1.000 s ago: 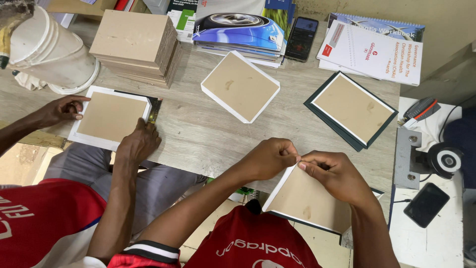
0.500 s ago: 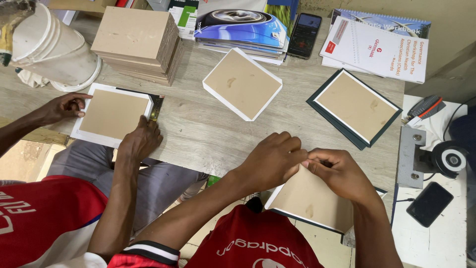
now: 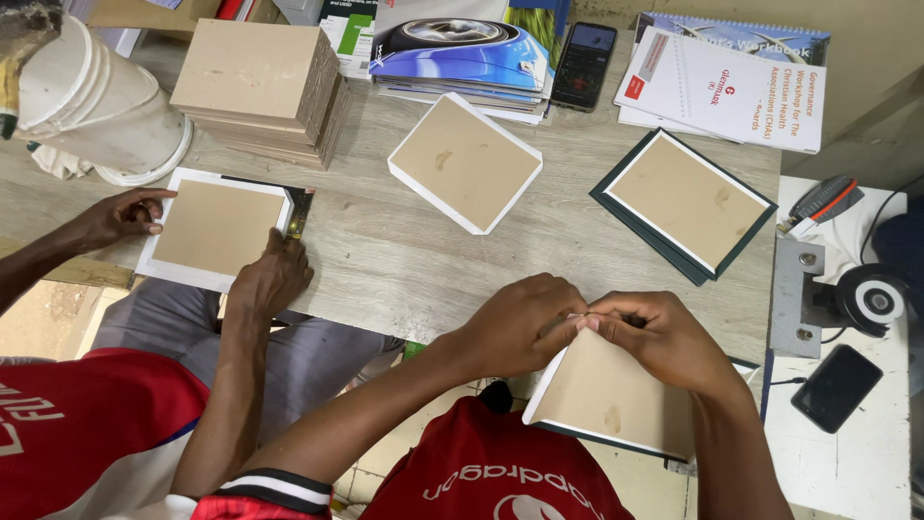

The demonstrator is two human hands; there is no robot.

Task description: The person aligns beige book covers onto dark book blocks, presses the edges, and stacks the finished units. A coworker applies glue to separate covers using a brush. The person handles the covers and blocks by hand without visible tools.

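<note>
Head view: co-worker's board (image 3: 217, 226) beside hands (image 3: 525, 323).

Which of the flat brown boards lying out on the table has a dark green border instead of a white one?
The brown board with the dark green border, far right on the wooden table, below the spiral-bound booklets. The others are edged white.

Bright even light, soft shadows, sharp focus, slight wide-angle bend at edges, no glare

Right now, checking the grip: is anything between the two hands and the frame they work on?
Nothing visible. The left hand and right hand meet, fingertips together, at the top edge of the frame, pinching something too small to make out.
</note>
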